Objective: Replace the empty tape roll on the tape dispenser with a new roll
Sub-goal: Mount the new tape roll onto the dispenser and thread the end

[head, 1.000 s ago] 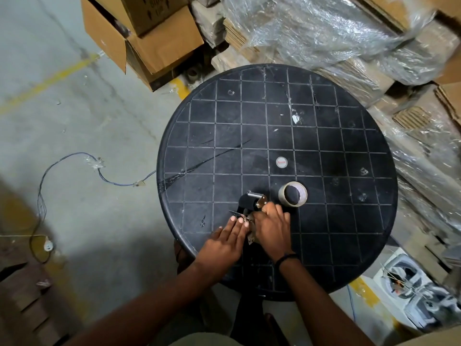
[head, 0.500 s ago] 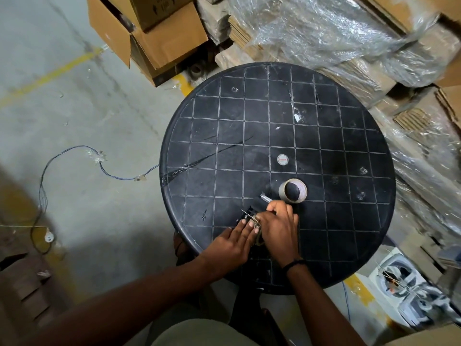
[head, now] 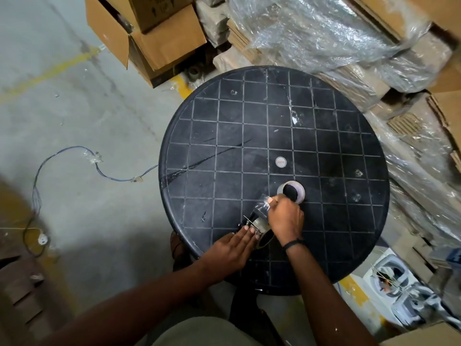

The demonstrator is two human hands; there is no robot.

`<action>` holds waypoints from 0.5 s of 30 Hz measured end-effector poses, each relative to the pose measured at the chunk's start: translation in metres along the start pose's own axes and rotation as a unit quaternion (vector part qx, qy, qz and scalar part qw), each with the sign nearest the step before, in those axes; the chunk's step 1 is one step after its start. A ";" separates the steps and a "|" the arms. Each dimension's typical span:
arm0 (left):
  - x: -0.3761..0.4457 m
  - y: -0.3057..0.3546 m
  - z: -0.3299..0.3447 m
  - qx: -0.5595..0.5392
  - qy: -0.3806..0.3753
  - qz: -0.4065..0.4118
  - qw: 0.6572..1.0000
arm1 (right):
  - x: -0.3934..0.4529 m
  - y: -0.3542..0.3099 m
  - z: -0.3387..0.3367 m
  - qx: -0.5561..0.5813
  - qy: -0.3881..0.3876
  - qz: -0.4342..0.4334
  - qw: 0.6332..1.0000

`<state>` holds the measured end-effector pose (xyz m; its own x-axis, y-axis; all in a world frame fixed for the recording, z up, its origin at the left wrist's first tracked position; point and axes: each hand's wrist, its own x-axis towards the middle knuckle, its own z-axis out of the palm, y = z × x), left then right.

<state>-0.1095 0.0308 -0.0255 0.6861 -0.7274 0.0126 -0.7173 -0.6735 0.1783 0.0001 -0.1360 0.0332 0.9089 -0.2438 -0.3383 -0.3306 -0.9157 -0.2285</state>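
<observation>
Where the right hand closes, its thumb and forefinger pinch the free end of a clear strip of tape, which runs taut and shiny from the fingertips down toward seven o'clock into the dispenser; the other fingers are curled into a loose fist, and a dark band sits on the wrist. The left hand lies flat and open-fingered, its fingertips pressed on the near side of the dispenser, steadying it rather than gripping it. The dispenser rests on the table near its six-o'clock edge, mostly hidden between the two hands, so I cannot tell how the roll sits on it; a thin metal piece pokes out at its nine-o'clock side. Just past the right knuckles, toward twelve o'clock and touching or nearly touching them, a pale cardboard core lies flat on the black grid top. A small round cap marks the table's middle. Beyond the table, cartons are stacked at eleven o'clock, plastic-wrapped cardboard runs from twelve round to three, and a thin wire trails over the concrete floor at nine.
</observation>
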 end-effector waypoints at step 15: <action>0.018 -0.043 -0.018 -0.127 -0.097 -0.176 0.971 | 0.040 -0.027 0.008 -0.060 -0.034 0.000 0.998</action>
<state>-0.0637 0.0493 -0.0150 0.8301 -0.4859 -0.2736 -0.3730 -0.8486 0.3752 0.0435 -0.1184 0.0182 0.8879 -0.2251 -0.4011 -0.2943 -0.9483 -0.1192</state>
